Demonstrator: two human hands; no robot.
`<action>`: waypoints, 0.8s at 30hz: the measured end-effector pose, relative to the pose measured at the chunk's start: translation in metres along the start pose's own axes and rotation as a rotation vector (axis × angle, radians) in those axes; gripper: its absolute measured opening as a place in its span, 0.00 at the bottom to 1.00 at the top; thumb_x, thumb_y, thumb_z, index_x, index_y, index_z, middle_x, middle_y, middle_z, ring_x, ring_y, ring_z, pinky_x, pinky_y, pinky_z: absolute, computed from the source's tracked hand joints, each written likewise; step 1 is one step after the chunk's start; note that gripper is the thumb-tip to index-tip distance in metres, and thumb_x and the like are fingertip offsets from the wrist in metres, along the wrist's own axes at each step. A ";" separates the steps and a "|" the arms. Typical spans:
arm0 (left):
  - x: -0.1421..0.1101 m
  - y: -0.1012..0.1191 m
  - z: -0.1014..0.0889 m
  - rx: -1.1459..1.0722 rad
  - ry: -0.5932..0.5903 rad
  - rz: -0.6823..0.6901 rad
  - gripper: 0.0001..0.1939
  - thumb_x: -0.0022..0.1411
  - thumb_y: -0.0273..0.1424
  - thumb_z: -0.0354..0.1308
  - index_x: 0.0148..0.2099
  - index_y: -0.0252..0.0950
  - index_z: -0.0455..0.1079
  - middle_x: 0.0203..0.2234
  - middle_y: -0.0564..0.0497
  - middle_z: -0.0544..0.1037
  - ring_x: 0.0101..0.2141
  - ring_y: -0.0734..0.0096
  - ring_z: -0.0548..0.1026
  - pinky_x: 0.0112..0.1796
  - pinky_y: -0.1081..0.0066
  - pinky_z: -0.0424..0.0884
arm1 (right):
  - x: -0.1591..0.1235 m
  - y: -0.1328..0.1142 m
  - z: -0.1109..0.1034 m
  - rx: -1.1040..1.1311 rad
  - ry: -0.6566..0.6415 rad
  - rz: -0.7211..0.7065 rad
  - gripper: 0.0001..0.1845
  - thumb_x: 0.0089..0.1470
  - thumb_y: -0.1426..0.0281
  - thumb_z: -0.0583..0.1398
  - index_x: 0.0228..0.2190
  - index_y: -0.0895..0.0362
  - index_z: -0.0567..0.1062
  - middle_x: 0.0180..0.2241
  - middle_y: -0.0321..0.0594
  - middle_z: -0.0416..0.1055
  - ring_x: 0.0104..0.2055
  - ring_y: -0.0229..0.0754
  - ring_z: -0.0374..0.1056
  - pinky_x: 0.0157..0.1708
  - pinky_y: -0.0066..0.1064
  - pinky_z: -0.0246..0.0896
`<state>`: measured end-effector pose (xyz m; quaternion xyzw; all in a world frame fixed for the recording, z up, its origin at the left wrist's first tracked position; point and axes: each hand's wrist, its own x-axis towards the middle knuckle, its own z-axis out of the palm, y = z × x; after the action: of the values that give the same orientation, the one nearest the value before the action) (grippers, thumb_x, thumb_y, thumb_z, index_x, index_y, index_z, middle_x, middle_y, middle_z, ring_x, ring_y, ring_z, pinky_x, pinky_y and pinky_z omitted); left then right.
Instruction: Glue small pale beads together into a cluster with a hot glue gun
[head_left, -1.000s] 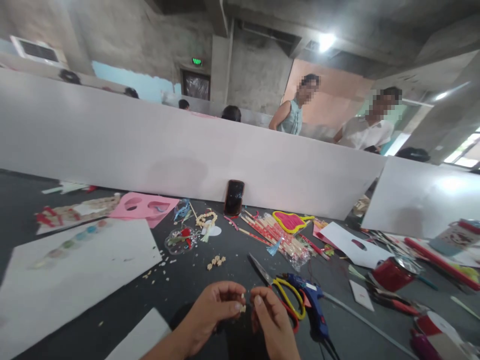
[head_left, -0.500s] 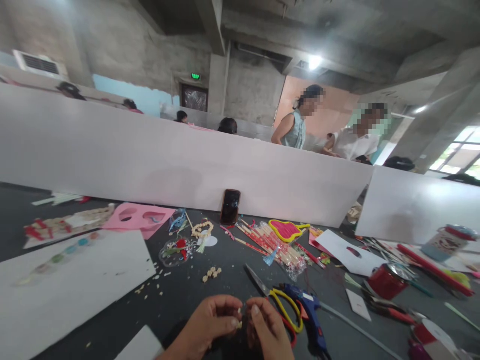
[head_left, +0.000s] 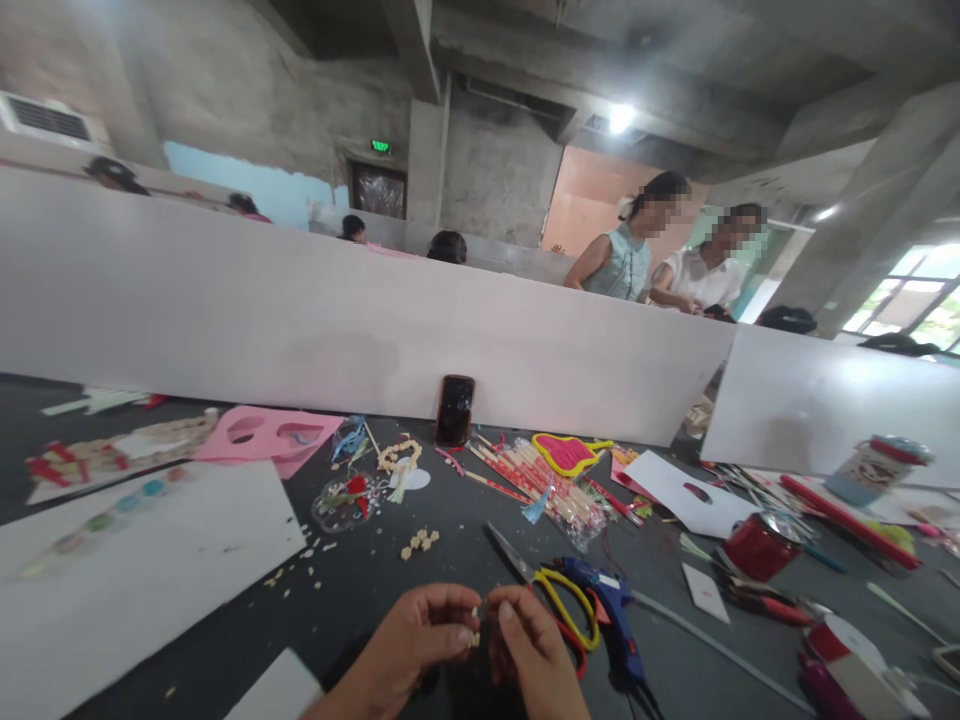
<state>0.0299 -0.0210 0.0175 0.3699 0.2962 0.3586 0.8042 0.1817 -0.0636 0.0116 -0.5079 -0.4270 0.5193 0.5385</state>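
My left hand (head_left: 420,640) is closed in a pinch, with small pale beige pieces (head_left: 475,638) showing between the thumb and fingertips. Close beside it, my right hand (head_left: 536,645) has its thumb pressed to the curled fingers; whatever may be in that pinch is hidden. A narrow gap separates the fingertips of the two hands. Beyond them on the dark table lies a small cluster of similar beige pieces (head_left: 420,543). Scissors (head_left: 566,600) with yellow and red handles lie just right of my right hand, next to a blue glue gun (head_left: 615,610).
A phone (head_left: 455,410) leans on the white divider (head_left: 322,320). Red-patterned sticks (head_left: 525,475) in plastic lie in front. White sheets (head_left: 172,560) cover the left side. A red can (head_left: 761,545) and pliers (head_left: 772,605) sit at right. Two people (head_left: 619,255) are behind the divider.
The view has tilted up and shifted slightly right. Both hands keep nearly the same pose, fingertips close together. Behind the divider, the two people now appear nearer each other.
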 end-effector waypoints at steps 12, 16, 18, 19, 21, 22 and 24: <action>-0.006 0.004 0.000 -0.123 -0.050 -0.087 0.14 0.42 0.22 0.65 0.36 0.31 0.73 0.28 0.49 0.75 0.28 0.75 0.72 0.33 0.75 0.66 | -0.003 -0.005 -0.001 -0.023 -0.058 -0.044 0.11 0.48 0.64 0.60 0.34 0.55 0.72 0.23 0.32 0.66 0.23 0.35 0.62 0.23 0.26 0.60; -0.006 0.006 -0.001 -0.153 -0.093 -0.117 0.14 0.42 0.22 0.65 0.35 0.30 0.74 0.28 0.48 0.74 0.26 0.76 0.72 0.32 0.74 0.67 | -0.005 -0.012 0.001 -0.101 -0.067 -0.060 0.11 0.49 0.65 0.59 0.36 0.55 0.72 0.23 0.33 0.66 0.24 0.35 0.62 0.24 0.27 0.60; -0.007 0.007 0.001 -0.155 -0.106 -0.130 0.14 0.41 0.22 0.65 0.35 0.30 0.74 0.28 0.48 0.74 0.25 0.77 0.71 0.31 0.75 0.67 | -0.006 -0.014 0.000 -0.132 -0.063 -0.074 0.10 0.49 0.65 0.59 0.36 0.55 0.72 0.24 0.33 0.65 0.23 0.35 0.61 0.23 0.26 0.59; -0.007 0.008 0.001 -0.155 -0.109 -0.140 0.14 0.41 0.21 0.65 0.35 0.30 0.74 0.28 0.49 0.74 0.24 0.77 0.71 0.30 0.75 0.67 | -0.006 -0.015 0.000 -0.145 -0.063 -0.089 0.10 0.49 0.65 0.59 0.35 0.54 0.72 0.26 0.34 0.66 0.24 0.35 0.61 0.23 0.26 0.59; -0.008 0.009 0.002 -0.153 -0.120 -0.170 0.14 0.41 0.21 0.65 0.35 0.30 0.74 0.27 0.49 0.74 0.23 0.79 0.70 0.30 0.75 0.67 | -0.006 -0.015 -0.001 -0.176 -0.089 -0.133 0.09 0.49 0.66 0.59 0.34 0.53 0.73 0.32 0.37 0.66 0.27 0.36 0.62 0.24 0.25 0.59; -0.009 0.010 0.003 -0.153 -0.128 -0.184 0.14 0.41 0.22 0.65 0.35 0.30 0.74 0.26 0.49 0.74 0.23 0.79 0.70 0.30 0.76 0.67 | -0.006 -0.014 -0.002 -0.193 -0.113 -0.156 0.08 0.49 0.67 0.59 0.34 0.53 0.74 0.35 0.38 0.65 0.29 0.37 0.63 0.25 0.25 0.60; -0.010 0.010 0.002 -0.150 -0.145 -0.207 0.14 0.41 0.22 0.65 0.35 0.30 0.74 0.26 0.49 0.73 0.23 0.79 0.70 0.29 0.76 0.67 | -0.006 -0.014 -0.004 -0.230 -0.163 -0.185 0.07 0.50 0.68 0.58 0.34 0.52 0.74 0.39 0.39 0.64 0.34 0.38 0.64 0.28 0.25 0.61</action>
<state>0.0225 -0.0247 0.0291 0.3011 0.2462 0.2673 0.8816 0.1870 -0.0688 0.0255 -0.4811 -0.5706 0.4548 0.4859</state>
